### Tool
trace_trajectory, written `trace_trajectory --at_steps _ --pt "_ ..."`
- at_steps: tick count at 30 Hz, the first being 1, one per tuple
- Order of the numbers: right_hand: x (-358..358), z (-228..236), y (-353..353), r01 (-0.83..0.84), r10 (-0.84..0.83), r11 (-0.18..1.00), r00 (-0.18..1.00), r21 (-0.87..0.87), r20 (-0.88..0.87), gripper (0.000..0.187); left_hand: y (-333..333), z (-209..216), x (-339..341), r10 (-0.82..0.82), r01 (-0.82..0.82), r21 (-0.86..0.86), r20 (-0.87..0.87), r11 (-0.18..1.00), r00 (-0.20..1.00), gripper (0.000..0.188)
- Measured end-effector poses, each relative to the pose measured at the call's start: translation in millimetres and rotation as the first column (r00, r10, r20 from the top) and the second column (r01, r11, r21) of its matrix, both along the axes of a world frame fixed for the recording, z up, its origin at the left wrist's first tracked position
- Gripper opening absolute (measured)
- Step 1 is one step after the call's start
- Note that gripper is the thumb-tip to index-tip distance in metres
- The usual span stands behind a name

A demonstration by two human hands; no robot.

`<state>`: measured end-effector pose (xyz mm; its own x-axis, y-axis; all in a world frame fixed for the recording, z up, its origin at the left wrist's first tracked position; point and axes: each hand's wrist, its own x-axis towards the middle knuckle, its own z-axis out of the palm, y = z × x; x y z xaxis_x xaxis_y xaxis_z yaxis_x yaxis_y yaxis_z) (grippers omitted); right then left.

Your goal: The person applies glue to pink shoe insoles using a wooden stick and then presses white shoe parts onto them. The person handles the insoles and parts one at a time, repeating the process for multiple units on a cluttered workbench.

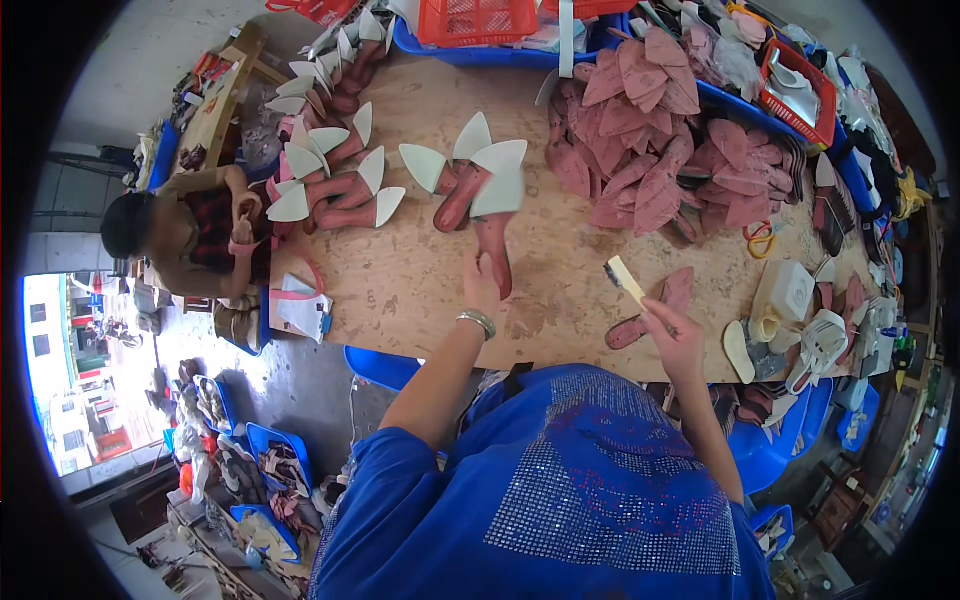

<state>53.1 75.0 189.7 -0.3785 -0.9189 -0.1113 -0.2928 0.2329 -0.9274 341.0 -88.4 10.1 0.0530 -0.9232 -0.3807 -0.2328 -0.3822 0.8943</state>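
My left hand (pixel 482 287) is closed on the narrow heel end of a reddish-brown insole (pixel 491 240) with a pale pointed toe piece; it looks slightly blurred. In my right hand (pixel 676 338) is a small brush (pixel 627 279) with a light handle and dark bristles, held above the table. Under that hand lies another reddish insole (pixel 629 333), partly hidden by it. Just beyond my left hand, other insoles with pale toe pieces (pixel 461 196) lie fanned out, partly overlapping.
A large heap of reddish insoles (pixel 640 130) lies at the back right, near orange-handled scissors (pixel 760 238). A translucent plastic container (pixel 783 291) stands at the right. Rows of pale-toed insoles (pixel 345 195) run along the left. Another person (pixel 205 235) is at the table's left side.
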Motion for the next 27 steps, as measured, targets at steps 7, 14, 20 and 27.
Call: trace_trajectory --at_steps 7,14,20,27 --pt "-2 -10 8 0.097 -0.100 0.994 0.993 0.060 0.064 0.023 -58 -30 -16 0.471 -0.447 0.156 -0.392 0.881 0.790 0.024" --pt "-6 -7 19 0.171 -0.175 0.983 0.983 0.066 0.062 0.023 -98 -15 -28 0.539 -0.452 0.315 -0.303 0.835 0.785 0.029" --pt "-8 -5 35 0.230 -0.234 0.972 0.969 0.047 0.077 0.024 -107 -38 -15 0.574 -0.498 0.294 -0.298 0.816 0.763 0.023" --pt "-16 -13 62 0.335 -0.346 0.937 0.929 0.103 0.129 0.025 -104 -37 -21 0.493 -0.453 0.196 -0.301 0.870 0.816 0.020"
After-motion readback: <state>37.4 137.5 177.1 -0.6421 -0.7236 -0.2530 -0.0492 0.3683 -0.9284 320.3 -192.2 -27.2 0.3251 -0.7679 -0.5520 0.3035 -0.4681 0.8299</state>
